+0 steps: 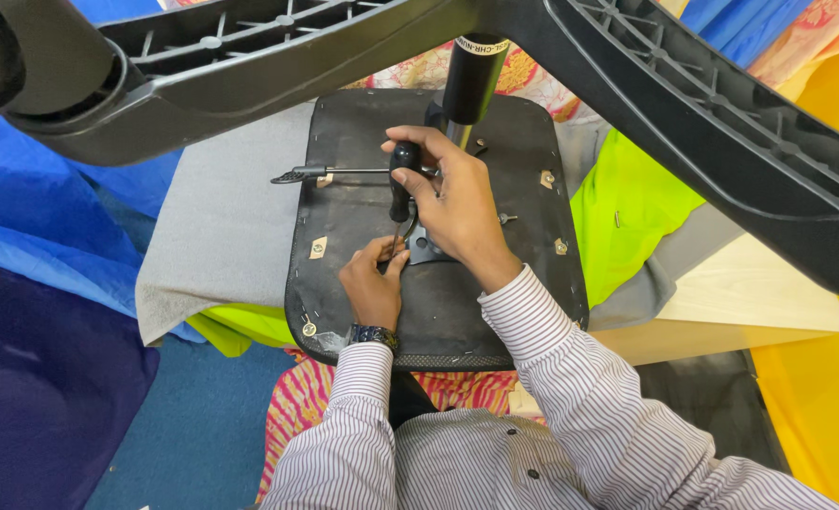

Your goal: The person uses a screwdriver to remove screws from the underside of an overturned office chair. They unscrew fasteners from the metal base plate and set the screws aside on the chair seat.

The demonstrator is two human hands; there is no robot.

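Resting under fingers (388, 253): screwdriver (401, 179) tip

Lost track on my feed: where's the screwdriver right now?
Mid-frame in the head view: the right hand holds the screwdriver upright over the chair seat underside, left hand steadying its tip.

A pale wooden table (754, 293) carries grey felt (221, 217) and lime-green cloth (627, 212), with an upturned black seat pan (344, 132) on top.

Blue floor (202, 425) — pale wooden table (750, 302), yellow wall (830, 397).
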